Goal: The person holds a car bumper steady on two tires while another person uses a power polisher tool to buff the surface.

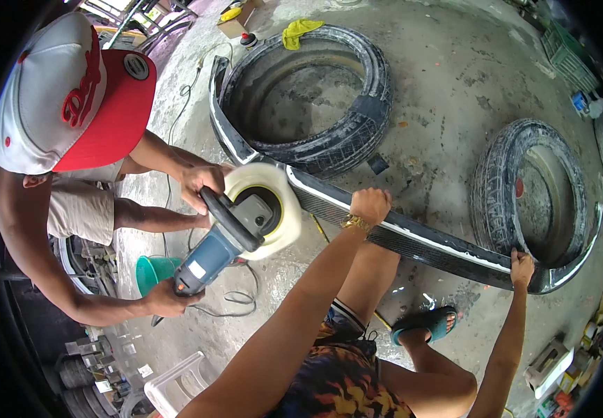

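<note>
A long dark car bumper lip (437, 251), with a carbon-fibre-like weave and white residue along its edge, rests across two old tires. My left hand (371, 205), a gold watch at its wrist, grips the upper edge near the middle. Farther right, my right hand (522, 267) holds the edge beside the smaller tire (500, 183). Under the lip's left part lies the larger tire (353, 125). A co-worker at the left holds a blue and grey electric polisher (212, 256) with both hands; its pale, blurred pad (286, 209) is at the lip's left part.
A yellow cloth (299, 32) hangs on the large tire. A black bottle with a red cap (248, 39) stands behind it. The polisher's cord (241, 300) lies on the floor near a green bucket (155, 271). A white plastic stool (181, 384) stands at lower left.
</note>
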Action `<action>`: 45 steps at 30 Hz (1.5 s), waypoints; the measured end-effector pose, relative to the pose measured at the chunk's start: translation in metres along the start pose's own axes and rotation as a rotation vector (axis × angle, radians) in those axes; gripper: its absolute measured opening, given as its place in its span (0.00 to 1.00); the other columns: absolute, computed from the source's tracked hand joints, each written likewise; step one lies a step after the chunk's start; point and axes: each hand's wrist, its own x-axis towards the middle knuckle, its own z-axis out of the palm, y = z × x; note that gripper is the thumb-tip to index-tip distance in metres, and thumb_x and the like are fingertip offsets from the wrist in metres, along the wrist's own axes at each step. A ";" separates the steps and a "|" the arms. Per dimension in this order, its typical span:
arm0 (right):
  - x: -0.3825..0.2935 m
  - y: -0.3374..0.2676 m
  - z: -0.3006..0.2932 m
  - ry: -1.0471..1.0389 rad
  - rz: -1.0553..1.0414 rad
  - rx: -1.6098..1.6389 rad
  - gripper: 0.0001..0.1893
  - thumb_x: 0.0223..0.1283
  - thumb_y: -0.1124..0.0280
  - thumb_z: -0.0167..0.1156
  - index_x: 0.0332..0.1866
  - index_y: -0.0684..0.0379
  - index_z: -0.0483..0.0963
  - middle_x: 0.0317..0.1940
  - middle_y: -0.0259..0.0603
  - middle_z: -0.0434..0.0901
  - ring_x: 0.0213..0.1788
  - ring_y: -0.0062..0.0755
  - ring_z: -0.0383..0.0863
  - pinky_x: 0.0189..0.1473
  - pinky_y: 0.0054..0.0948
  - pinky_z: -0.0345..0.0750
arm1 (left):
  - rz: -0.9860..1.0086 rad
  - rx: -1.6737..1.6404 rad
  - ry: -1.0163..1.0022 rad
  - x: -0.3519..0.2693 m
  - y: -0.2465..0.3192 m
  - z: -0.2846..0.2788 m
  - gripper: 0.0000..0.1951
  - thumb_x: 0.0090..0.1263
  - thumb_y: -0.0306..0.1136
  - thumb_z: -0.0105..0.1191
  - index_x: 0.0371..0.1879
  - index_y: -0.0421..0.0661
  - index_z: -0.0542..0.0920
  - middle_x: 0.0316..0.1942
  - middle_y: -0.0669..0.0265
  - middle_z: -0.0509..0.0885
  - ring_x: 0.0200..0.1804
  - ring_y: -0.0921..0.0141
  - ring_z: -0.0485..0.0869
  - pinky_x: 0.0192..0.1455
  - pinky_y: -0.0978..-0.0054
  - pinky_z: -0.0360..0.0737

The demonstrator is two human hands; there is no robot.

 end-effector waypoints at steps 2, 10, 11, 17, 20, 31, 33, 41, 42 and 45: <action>-0.001 0.002 0.001 0.022 -0.009 -0.005 0.20 0.61 0.52 0.56 0.30 0.60 0.84 0.31 0.54 0.83 0.40 0.56 0.80 0.48 0.46 0.73 | -0.005 0.004 0.002 -0.001 0.001 0.000 0.25 0.73 0.46 0.40 0.24 0.43 0.85 0.27 0.52 0.86 0.32 0.55 0.86 0.38 0.61 0.83; 0.001 -0.005 -0.001 -0.032 0.027 0.024 0.21 0.61 0.52 0.57 0.29 0.62 0.83 0.30 0.53 0.83 0.40 0.54 0.81 0.48 0.45 0.74 | 0.008 0.027 0.005 0.001 -0.001 -0.001 0.25 0.73 0.46 0.40 0.24 0.43 0.86 0.26 0.53 0.86 0.32 0.56 0.87 0.38 0.62 0.83; 0.001 -0.006 -0.001 -0.027 0.024 0.016 0.21 0.61 0.52 0.57 0.29 0.62 0.83 0.31 0.53 0.83 0.40 0.55 0.81 0.48 0.45 0.74 | 0.006 0.028 0.004 0.001 -0.001 -0.001 0.25 0.73 0.46 0.40 0.24 0.43 0.86 0.26 0.53 0.86 0.32 0.56 0.87 0.38 0.62 0.83; 0.003 0.006 0.001 0.000 0.024 -0.008 0.22 0.61 0.51 0.56 0.29 0.62 0.83 0.31 0.53 0.83 0.40 0.55 0.81 0.48 0.45 0.73 | -0.007 0.000 -0.008 0.000 0.005 -0.006 0.25 0.72 0.46 0.40 0.23 0.43 0.86 0.26 0.53 0.86 0.32 0.56 0.87 0.38 0.62 0.83; 0.004 0.006 0.003 0.002 0.013 -0.011 0.22 0.61 0.51 0.56 0.29 0.62 0.83 0.31 0.53 0.83 0.40 0.54 0.81 0.48 0.45 0.73 | -0.010 -0.019 0.003 0.001 0.003 -0.006 0.25 0.72 0.46 0.40 0.23 0.43 0.86 0.26 0.52 0.86 0.32 0.56 0.87 0.38 0.61 0.83; 0.002 0.003 0.002 -0.007 0.016 -0.006 0.22 0.61 0.51 0.56 0.30 0.61 0.83 0.31 0.54 0.83 0.40 0.55 0.81 0.47 0.45 0.74 | -0.005 -0.030 -0.006 0.002 0.001 0.000 0.25 0.72 0.46 0.41 0.23 0.43 0.86 0.26 0.52 0.85 0.32 0.56 0.86 0.38 0.62 0.83; 0.003 0.003 0.003 0.011 0.005 -0.014 0.22 0.61 0.51 0.56 0.30 0.61 0.83 0.30 0.54 0.82 0.39 0.56 0.81 0.47 0.45 0.74 | -0.006 -0.026 -0.003 0.002 0.001 0.000 0.25 0.72 0.46 0.41 0.23 0.43 0.86 0.26 0.52 0.85 0.32 0.55 0.86 0.38 0.62 0.83; -0.001 -0.006 -0.002 0.015 -0.012 -0.012 0.22 0.62 0.51 0.56 0.30 0.61 0.83 0.30 0.54 0.82 0.38 0.55 0.81 0.47 0.45 0.74 | 0.001 -0.012 0.009 0.002 -0.002 0.003 0.24 0.72 0.46 0.40 0.24 0.42 0.86 0.26 0.52 0.85 0.32 0.55 0.86 0.37 0.61 0.83; -0.001 -0.006 -0.003 -0.014 0.008 -0.011 0.21 0.62 0.51 0.56 0.30 0.61 0.83 0.30 0.54 0.82 0.38 0.55 0.81 0.47 0.45 0.74 | 0.002 -0.012 -0.002 0.003 -0.001 0.003 0.24 0.72 0.46 0.40 0.25 0.42 0.86 0.26 0.52 0.85 0.32 0.55 0.86 0.37 0.61 0.83; -0.001 -0.004 -0.002 0.027 -0.013 -0.025 0.21 0.62 0.52 0.56 0.29 0.61 0.83 0.30 0.53 0.83 0.39 0.55 0.81 0.47 0.45 0.74 | -0.002 -0.017 -0.010 0.004 -0.001 0.002 0.24 0.72 0.46 0.41 0.25 0.43 0.86 0.26 0.53 0.86 0.33 0.55 0.86 0.38 0.61 0.83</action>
